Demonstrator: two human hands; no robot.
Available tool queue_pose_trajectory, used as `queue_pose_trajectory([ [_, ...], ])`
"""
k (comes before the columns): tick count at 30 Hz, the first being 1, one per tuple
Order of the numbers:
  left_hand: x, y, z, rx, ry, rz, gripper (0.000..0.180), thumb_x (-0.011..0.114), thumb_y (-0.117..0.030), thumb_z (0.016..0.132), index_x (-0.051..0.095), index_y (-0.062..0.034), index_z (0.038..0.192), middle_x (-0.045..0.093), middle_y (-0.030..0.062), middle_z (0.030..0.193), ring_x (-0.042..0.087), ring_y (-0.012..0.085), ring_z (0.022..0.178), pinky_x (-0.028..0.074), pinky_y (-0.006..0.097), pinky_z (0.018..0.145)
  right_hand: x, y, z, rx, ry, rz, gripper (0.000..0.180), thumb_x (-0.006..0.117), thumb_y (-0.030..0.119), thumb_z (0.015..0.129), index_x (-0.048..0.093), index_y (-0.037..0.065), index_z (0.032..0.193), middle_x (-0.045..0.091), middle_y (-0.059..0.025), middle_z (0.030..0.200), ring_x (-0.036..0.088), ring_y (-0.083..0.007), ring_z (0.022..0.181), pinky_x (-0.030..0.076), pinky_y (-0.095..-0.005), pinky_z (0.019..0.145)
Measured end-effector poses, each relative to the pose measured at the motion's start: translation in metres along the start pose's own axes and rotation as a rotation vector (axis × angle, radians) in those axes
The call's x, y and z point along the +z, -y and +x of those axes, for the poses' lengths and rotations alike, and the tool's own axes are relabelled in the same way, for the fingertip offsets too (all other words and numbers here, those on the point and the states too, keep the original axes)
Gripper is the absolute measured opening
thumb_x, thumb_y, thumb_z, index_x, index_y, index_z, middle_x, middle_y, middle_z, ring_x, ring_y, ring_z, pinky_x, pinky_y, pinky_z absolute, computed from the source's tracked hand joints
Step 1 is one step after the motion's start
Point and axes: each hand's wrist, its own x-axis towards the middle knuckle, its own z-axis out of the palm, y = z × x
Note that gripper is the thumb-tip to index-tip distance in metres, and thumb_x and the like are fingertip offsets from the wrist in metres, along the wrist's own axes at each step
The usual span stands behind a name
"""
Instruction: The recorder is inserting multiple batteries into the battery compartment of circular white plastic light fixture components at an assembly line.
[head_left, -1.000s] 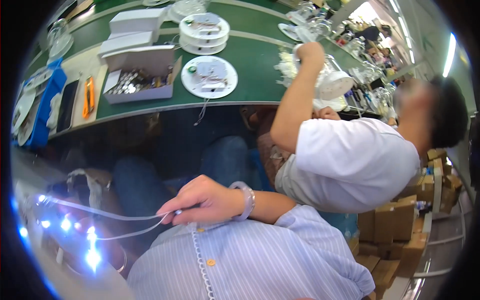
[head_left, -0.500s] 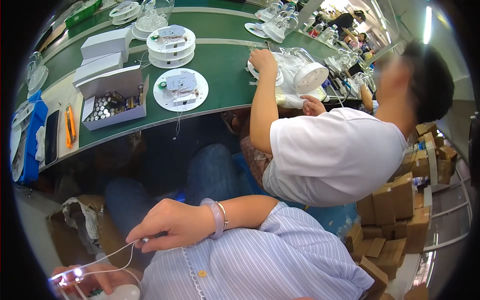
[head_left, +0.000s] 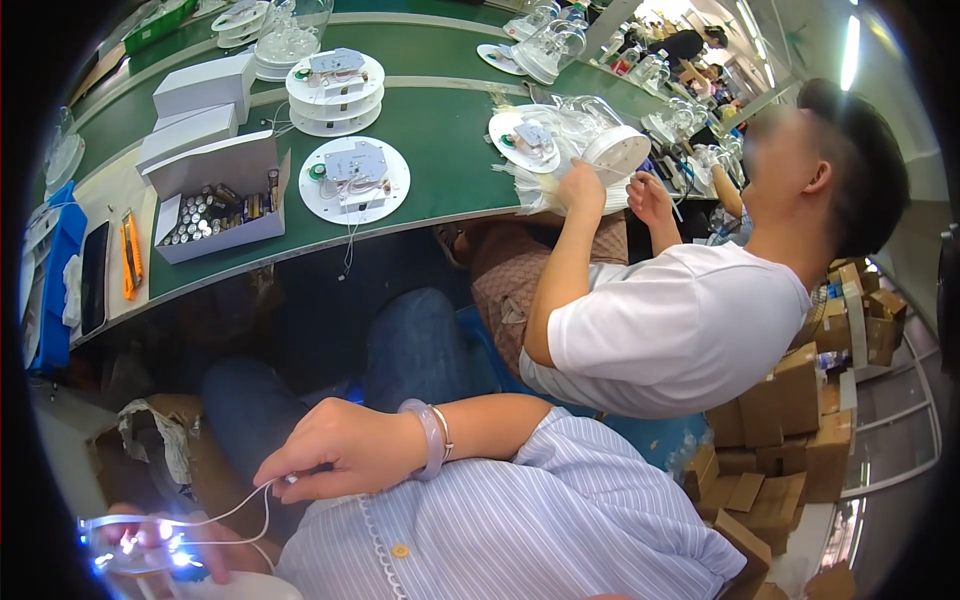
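My right hand [head_left: 345, 450], with a pale bangle and a thin bracelet on its wrist, pinches the small end of a thin white wire [head_left: 262, 520] between thumb and fingers. From there the wire runs to lights [head_left: 150, 545] glowing bright blue-white at the lower left. Beside the lights my left hand [head_left: 225, 560] is partly hidden by glare and the picture's edge. Its fingers are bent against a white rounded lamp part [head_left: 245, 587]; most of that part lies out of view.
A co-worker [head_left: 680, 300] in a white shirt handles a white-based clear dome [head_left: 615, 152] at the green bench [head_left: 440, 140]. White discs with circuit boards [head_left: 355, 178], a box of batteries [head_left: 225, 215], an orange cutter [head_left: 131, 255] and a phone [head_left: 95, 275] lie there. Cardboard boxes [head_left: 770, 420] stand right.
The lights by my left hand shine brighter and bluer, over a wider area. My right hand keeps its pinch on the wire. The co-worker's hands have moved from the disc to the dome's base.
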Motion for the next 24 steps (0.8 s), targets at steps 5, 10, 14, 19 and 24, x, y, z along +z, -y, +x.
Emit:
queue_pose_trajectory([
  [5, -0.008, 0.036, 0.041, -0.417, 0.158, -0.268, 0.056, 0.049, -0.025, 0.077, 0.023, -0.0082, 0.123, 0.040, 0.0140, 0.114, 0.049, 0.0309, 0.090, 0.046, 0.033, 0.051, -0.009, -0.014, -0.010, 0.047, 0.007, -0.078, 0.020, 0.055, 0.012, 0.075, 0.057, 0.002, 0.092, 0.060, -0.0074, 0.067, 0.058, -0.0165, 0.058, 0.044, -0.0237, 0.052],
  [10, -0.030, 0.057, 0.028, -0.560, -0.094, -0.421, 0.056, 0.048, -0.031, 0.079, 0.021, -0.0102, 0.124, 0.043, 0.0157, 0.111, 0.054, 0.0294, 0.077, 0.043, 0.031, 0.050, -0.034, -0.023, -0.022, 0.188, 0.015, -0.135, 0.056, 0.057, 0.029, 0.073, 0.037, 0.001, 0.117, 0.038, -0.0143, 0.120, 0.039, -0.0252, 0.107, 0.034, -0.0336, 0.086],
  [14, -0.042, 0.064, 0.009, -0.841, -0.546, -0.498, 0.055, 0.041, -0.034, 0.082, 0.017, -0.0103, 0.126, 0.047, 0.0186, 0.103, 0.054, 0.0286, 0.074, 0.045, 0.033, 0.053, -0.049, -0.029, -0.016, 0.197, -0.219, 0.031, 0.051, 0.039, 0.023, 0.085, 0.018, 0.003, 0.127, 0.035, -0.0103, 0.123, 0.034, -0.0185, 0.113, 0.024, -0.0297, 0.093],
  [19, -0.037, 0.085, 0.016, -1.033, -0.654, -0.468, 0.055, 0.041, -0.033, 0.082, 0.021, -0.0062, 0.126, 0.045, 0.0203, 0.104, 0.054, 0.0270, 0.077, 0.047, 0.031, 0.050, -0.045, -0.040, -0.017, 0.244, -0.200, 0.243, 0.028, 0.037, 0.022, 0.087, 0.051, -0.001, 0.098, 0.057, -0.0062, 0.085, 0.054, -0.0114, 0.080, 0.040, -0.0215, 0.071],
  [24, -0.042, 0.096, 0.021, -0.926, -0.505, -0.165, 0.056, 0.039, -0.036, 0.081, 0.023, -0.0051, 0.125, 0.043, 0.0247, 0.108, 0.053, 0.0244, 0.074, 0.046, 0.030, 0.050, -0.044, -0.039, -0.030, 0.271, -0.473, 0.090, 0.020, 0.043, 0.016, 0.085, 0.052, -0.001, 0.078, 0.050, 0.0018, 0.068, 0.042, -0.0032, 0.061, 0.036, -0.0176, 0.054],
])
